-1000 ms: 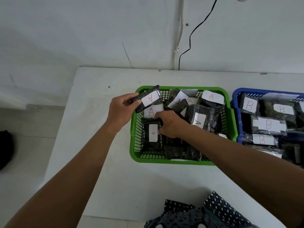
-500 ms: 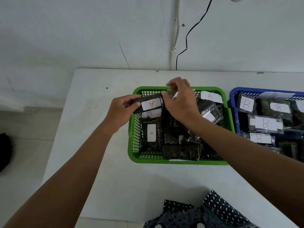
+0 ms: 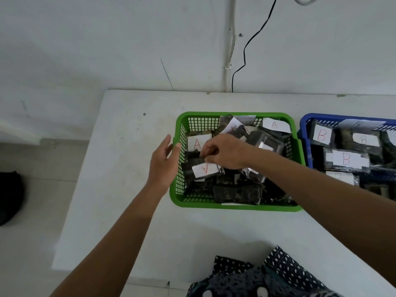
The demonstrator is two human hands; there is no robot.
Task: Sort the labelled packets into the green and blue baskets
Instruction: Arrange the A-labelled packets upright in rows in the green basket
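Right hand [image 3: 225,153]: fingers pinch packet "A" [image 3: 204,170], now lowered inside green basket [image 3: 235,206]; a second ago the left hand held it above the rim. Left hand [image 3: 164,162]: fingers released, beside the basket wall. Placement nearly done. Baskets: two, green and blue basket [image 3: 304,127], on tabletop [image 3: 128,168]. Readable labels: four "A", about three "B".

A bare utility room — plain white wall [image 3: 107,39], loose black cable [image 3: 246,52], white table [image 3: 128,211], tiled floor [image 3: 32,243].
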